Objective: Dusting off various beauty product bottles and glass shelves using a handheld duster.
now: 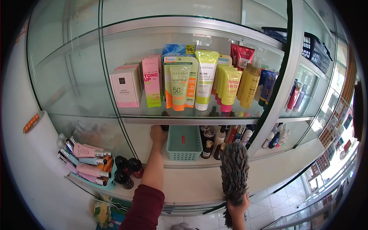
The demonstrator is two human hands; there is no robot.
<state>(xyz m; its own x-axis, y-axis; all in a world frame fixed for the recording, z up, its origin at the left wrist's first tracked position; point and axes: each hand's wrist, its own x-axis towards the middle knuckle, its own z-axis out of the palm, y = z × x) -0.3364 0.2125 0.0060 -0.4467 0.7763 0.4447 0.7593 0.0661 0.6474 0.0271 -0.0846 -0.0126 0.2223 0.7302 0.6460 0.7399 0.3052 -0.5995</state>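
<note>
My left hand (158, 132) reaches into the lower compartment of a glass display cabinet, left of a mint-green plastic basket (184, 148). It is beside a dark bottle (165, 127); the shelf edge hides my fingertips, so a grip on it cannot be made out. My right hand (241, 208) grips a grey fluffy duster (235, 172), which points up towards the cabinet in front of several dark bottles (207, 149). The basket looks bare inside apart from a small red label on it.
On the glass shelf above stand skincare tubes (206, 80) and boxes (126, 87). At the left, a teal basket (110, 184) holds pink and blue bottles (87, 150), beside several dark-capped jars (124, 179). A metal cabinet post (274, 77) rises at the right.
</note>
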